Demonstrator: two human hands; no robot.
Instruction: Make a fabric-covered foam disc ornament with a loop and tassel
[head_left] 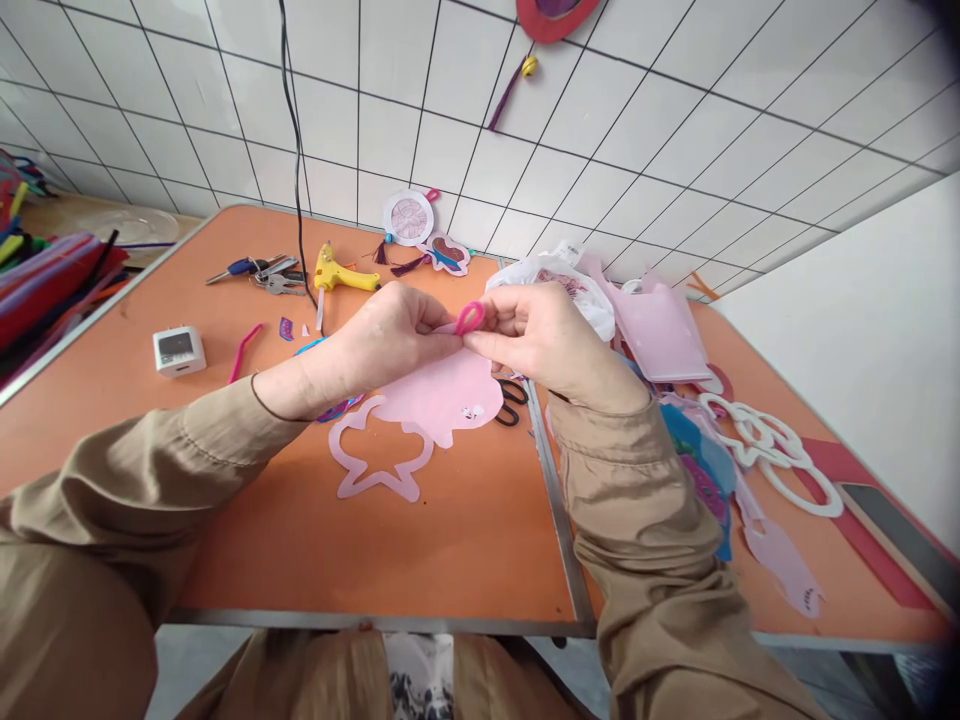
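Above the table's middle, a bright pink pipe cleaner loop [471, 318] stands up between my two hands. My left hand [397, 330] is closed, thumb and fingers pinching the top edge of a pale pink paper cutout [442, 392] at the foot of the loop. From the other side my right hand [529, 332] pinches the loop's base; whether it also grips the paper is hidden by the fingers. The cutout has a wavy outline and a small printed mark near its lower right. Just below it lies a pink star-like paper frame [346, 475].
A yellow glue gun [341, 272], keys [274, 272] and a white charger [179, 351] are at the left. Black-handled scissors [512, 402] lie right of the cutout. White paper frames [757, 430] and a phone [900, 540] sit at the right. Finished ornaments [409, 217] rest by the tiled wall.
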